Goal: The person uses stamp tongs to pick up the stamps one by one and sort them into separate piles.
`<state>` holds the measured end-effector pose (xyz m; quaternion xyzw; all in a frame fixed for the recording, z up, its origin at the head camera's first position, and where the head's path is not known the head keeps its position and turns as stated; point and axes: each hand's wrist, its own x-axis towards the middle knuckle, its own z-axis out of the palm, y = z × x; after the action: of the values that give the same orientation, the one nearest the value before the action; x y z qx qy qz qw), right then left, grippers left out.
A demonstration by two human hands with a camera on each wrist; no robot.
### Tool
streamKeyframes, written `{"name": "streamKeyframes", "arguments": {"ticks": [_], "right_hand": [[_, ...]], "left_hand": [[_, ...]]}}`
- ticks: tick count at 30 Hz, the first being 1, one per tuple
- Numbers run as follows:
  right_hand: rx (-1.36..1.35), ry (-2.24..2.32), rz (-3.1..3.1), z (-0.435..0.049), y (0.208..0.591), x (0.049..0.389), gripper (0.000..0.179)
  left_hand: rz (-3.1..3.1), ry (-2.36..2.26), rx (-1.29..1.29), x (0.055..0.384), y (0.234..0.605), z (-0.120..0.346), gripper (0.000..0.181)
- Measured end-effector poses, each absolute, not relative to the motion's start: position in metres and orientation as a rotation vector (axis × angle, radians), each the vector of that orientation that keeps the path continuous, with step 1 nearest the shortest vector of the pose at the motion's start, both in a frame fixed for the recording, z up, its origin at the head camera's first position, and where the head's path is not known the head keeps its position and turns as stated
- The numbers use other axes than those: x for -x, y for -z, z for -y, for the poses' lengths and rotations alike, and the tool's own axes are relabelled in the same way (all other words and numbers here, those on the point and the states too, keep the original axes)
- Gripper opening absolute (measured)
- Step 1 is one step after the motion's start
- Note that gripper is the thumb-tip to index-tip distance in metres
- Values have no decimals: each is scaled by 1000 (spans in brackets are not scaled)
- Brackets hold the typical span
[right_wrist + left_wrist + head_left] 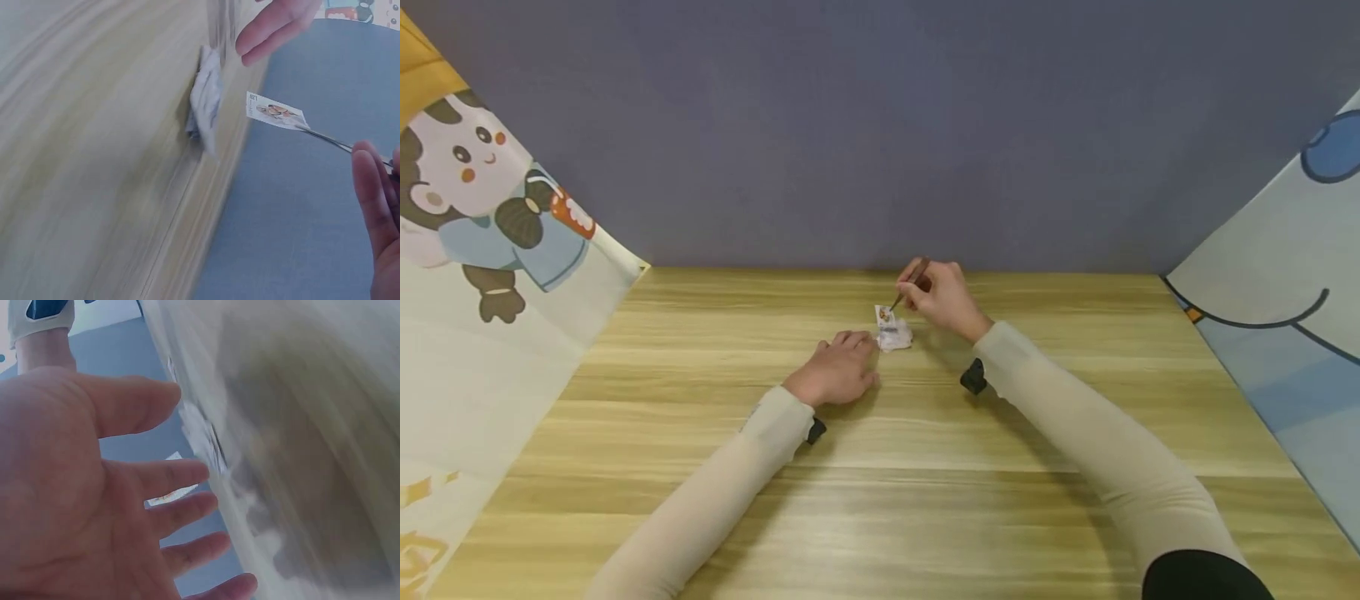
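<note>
My right hand [945, 296] pinches a pair of tweezers [328, 139], brown at the upper end in the head view. Their tips hold a small white postage stamp [275, 111] with an orange-brown picture by one edge, up off the table in the right wrist view. Just below it lies a crumpled whitish piece [206, 97], perhaps tissue or thin wrapping; its material is unclear. Beside that piece, my left hand [838, 369] is palm down with fingers extended. The left wrist view shows its palm and spread fingers [181, 478], holding nothing.
A wood-grain table [880, 500] spreads under both arms. Behind it rises a plain grey-blue panel [880, 133]. Cartoon-printed panels stand along the left side [467, 333] and right side [1277, 292]. Small dark devices sit at both wrists.
</note>
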<state>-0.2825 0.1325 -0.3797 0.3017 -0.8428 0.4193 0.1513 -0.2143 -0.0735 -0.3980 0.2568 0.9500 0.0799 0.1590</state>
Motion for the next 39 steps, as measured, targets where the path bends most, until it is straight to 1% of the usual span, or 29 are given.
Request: {"name": "streamKeyframes", "arguments": {"ticks": [9,20,24,29,33,39], "right_hand": [[-826,-1399,2385,-97,376,296,11],[-671,-1646,2394,-34,389,306,7],[-662,-1665,2432,-16,399,313,7],[-643,-1655,2523,-6,412,318,9],[-650,-1650,2559,0,413,317,11],[-682,-1487,2620,7,408,313,5]], "left_hand": [[-2795,-274,-606,214,384,110,62],[-2842,-266,-473,221,386,136,65],[-2842,-261,-445,222,387,143,64],[-2841,-223,-445,223,393,146,64],[-2831,-173,-429,223,396,147,61],[-2845,-146,-427,225,397,147,57]]}}
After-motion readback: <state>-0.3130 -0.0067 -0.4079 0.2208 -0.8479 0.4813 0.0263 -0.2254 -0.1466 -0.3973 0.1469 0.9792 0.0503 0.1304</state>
